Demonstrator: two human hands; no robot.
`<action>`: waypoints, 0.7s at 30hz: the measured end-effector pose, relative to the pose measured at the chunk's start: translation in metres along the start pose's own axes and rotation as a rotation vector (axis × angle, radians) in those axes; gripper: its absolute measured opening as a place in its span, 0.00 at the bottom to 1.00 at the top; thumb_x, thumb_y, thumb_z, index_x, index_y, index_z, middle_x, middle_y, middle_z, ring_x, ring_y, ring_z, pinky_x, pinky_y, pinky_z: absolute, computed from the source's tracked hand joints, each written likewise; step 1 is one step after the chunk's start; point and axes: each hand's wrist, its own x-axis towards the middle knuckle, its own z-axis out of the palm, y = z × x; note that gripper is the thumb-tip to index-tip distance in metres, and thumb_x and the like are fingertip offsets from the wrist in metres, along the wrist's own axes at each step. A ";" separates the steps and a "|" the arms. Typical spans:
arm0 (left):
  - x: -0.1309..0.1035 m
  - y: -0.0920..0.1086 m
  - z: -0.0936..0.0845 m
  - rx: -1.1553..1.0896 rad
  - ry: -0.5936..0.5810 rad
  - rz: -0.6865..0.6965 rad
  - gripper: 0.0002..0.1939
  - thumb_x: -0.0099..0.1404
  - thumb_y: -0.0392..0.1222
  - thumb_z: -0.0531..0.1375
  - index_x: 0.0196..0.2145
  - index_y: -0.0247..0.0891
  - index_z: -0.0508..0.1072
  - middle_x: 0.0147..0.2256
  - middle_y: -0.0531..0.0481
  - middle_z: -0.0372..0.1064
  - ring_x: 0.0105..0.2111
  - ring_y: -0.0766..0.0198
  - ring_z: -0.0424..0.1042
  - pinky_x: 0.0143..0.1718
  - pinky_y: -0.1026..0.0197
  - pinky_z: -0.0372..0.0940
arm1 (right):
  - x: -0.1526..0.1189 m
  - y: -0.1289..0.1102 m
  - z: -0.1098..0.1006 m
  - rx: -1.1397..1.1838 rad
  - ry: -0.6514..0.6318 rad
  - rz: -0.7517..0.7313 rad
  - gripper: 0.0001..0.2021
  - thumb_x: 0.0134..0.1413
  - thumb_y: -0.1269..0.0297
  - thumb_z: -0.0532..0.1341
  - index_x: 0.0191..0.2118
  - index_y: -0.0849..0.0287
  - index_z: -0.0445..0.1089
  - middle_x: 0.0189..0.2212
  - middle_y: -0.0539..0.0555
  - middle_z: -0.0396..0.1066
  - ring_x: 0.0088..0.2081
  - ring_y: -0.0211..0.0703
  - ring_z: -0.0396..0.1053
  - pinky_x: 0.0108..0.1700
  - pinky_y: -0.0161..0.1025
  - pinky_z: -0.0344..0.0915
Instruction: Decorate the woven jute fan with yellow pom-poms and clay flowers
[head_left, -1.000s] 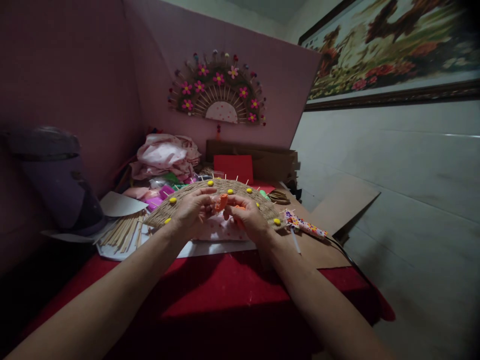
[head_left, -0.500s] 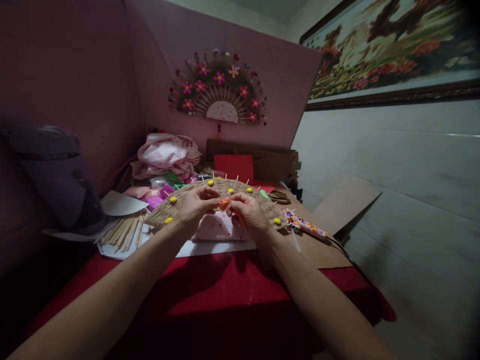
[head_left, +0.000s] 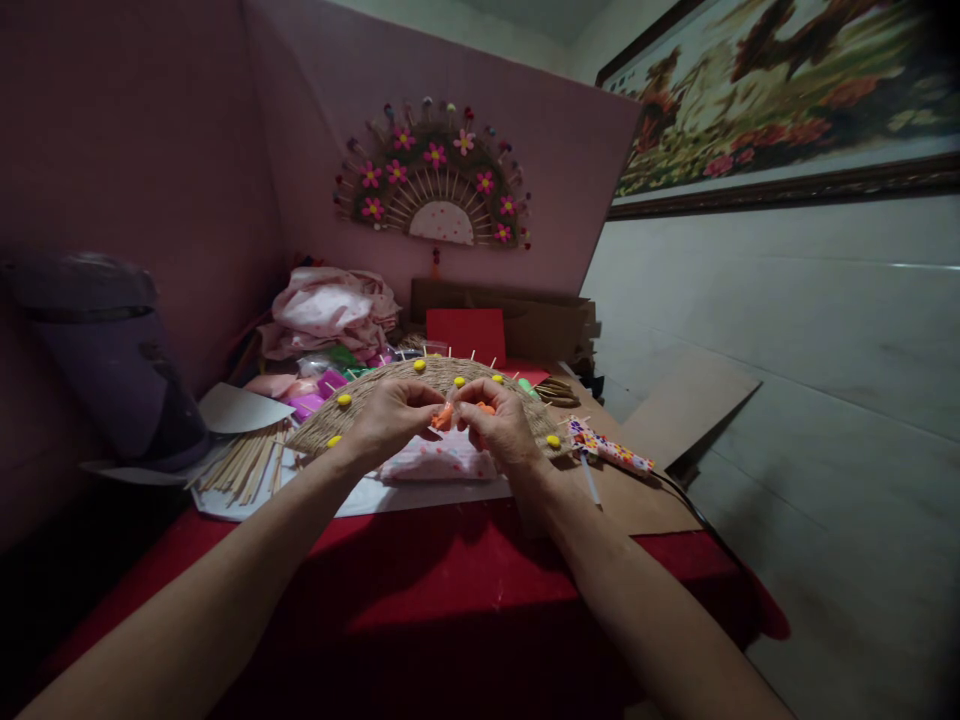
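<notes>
My left hand (head_left: 394, 418) and my right hand (head_left: 495, 420) meet fingertip to fingertip above a fan-shaped piece. Between the left thumb and fingers is a small soft orange lump (head_left: 442, 417), like modelling clay, with what looks like clear film at its upper edge. Another bit of orange clay (head_left: 486, 408) shows in the pinched right fingers. Beneath both hands, the fan (head_left: 367, 398) has a twine-wrapped arc dotted with yellow discs (head_left: 419, 365). Its pale pink, red-spotted base (head_left: 439, 460) faces me, partly hidden.
Thin wooden sticks (head_left: 244, 462) lie at left, near a purple container (head_left: 120, 370). Crumpled pink cloth (head_left: 334, 310) and coloured clay packs (head_left: 307, 405) sit behind. At right are a flower-patterned glue gun (head_left: 611, 445) with a cord and cardboard (head_left: 656, 510). A finished fan (head_left: 442, 180) hangs behind.
The orange clay has come down slightly and now shows in two places, one at each hand's fingers. Clear film has become visible between the fingertips. The view has shifted slightly.
</notes>
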 end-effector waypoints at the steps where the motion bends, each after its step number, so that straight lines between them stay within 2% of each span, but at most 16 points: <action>1: 0.000 -0.001 0.000 0.010 -0.006 -0.001 0.09 0.44 0.41 0.67 0.21 0.31 0.76 0.19 0.49 0.71 0.20 0.69 0.68 0.22 0.66 0.66 | -0.001 -0.001 0.000 -0.017 0.007 -0.007 0.03 0.40 0.69 0.59 0.27 0.59 0.65 0.16 0.42 0.63 0.12 0.27 0.53 0.12 0.26 0.49; 7: -0.001 0.001 0.001 -0.019 -0.006 -0.056 0.06 0.47 0.38 0.65 0.22 0.31 0.77 0.21 0.48 0.73 0.20 0.68 0.70 0.25 0.64 0.69 | -0.002 -0.003 -0.001 0.021 -0.026 0.020 0.04 0.41 0.67 0.60 0.27 0.59 0.66 0.15 0.42 0.62 0.13 0.28 0.55 0.12 0.27 0.50; 13: -0.002 0.002 -0.002 -0.093 -0.043 -0.081 0.11 0.50 0.42 0.65 0.27 0.30 0.78 0.24 0.44 0.75 0.24 0.63 0.74 0.28 0.62 0.70 | 0.002 0.002 -0.003 0.128 -0.050 -0.010 0.04 0.44 0.67 0.60 0.30 0.59 0.65 0.16 0.44 0.66 0.12 0.29 0.55 0.11 0.26 0.50; 16: -0.003 0.003 -0.003 -0.118 -0.070 -0.059 0.14 0.52 0.46 0.65 0.31 0.30 0.78 0.27 0.42 0.76 0.27 0.61 0.75 0.30 0.60 0.71 | 0.002 0.001 -0.003 0.231 -0.074 0.035 0.07 0.44 0.65 0.60 0.31 0.58 0.63 0.17 0.44 0.66 0.13 0.29 0.56 0.11 0.26 0.49; 21: -0.003 0.002 -0.003 -0.095 -0.045 -0.042 0.13 0.51 0.46 0.66 0.29 0.32 0.78 0.25 0.44 0.75 0.25 0.62 0.74 0.26 0.61 0.69 | 0.001 -0.003 -0.003 0.341 -0.117 0.118 0.11 0.42 0.64 0.63 0.32 0.57 0.62 0.20 0.44 0.65 0.16 0.30 0.57 0.12 0.25 0.47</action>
